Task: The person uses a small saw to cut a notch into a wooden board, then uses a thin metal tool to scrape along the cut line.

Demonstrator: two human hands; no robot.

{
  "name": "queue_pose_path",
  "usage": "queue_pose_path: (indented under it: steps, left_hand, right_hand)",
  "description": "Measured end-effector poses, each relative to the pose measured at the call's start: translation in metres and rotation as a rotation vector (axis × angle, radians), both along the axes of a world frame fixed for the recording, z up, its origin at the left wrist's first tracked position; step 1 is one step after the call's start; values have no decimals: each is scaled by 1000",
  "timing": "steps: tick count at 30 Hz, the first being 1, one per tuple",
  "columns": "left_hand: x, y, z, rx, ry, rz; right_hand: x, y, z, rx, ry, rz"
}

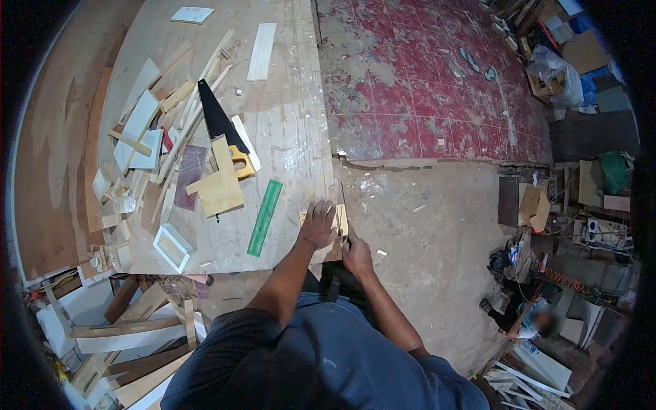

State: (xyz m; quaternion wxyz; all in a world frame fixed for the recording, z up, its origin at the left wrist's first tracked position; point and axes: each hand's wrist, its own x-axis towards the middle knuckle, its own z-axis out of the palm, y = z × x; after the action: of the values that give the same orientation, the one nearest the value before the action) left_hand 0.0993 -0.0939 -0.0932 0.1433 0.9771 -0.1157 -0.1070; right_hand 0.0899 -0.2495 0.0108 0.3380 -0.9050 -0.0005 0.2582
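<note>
Pinning a small wood piece [339,220] flat under the spread left hand [318,223] at the bench edge, right hand [357,254] closed on a saw handle just beside it, cutting mid-stroke, likely needing steady, straight strokes.

Bare tabletop [294,130] lies open ahead of the hands, between the green ruler [265,217] and the board's right edge. Leftward the way is blocked — handsaw [220,123], wood offcuts [147,130] and a small frame [172,247] crowd the surface.
</note>
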Motion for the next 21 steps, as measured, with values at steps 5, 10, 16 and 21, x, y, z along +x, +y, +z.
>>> queue_pose_path:
  steps: [5,10,16,21]
  left_hand:
    - [0,2,-7,-54,0,5]
    - [2,3,-9,-133,-24,29]
    - [3,2,-9,-151,-28,41]
    - [2,1,-9,-152,-78,30]
  right_hand:
    - [-4,2,-5,19,12,49]
    - [-11,0,1,-29,105,92]
    - [-20,-7,10,-60,113,114]
    - [-14,-12,29,6,177,39]
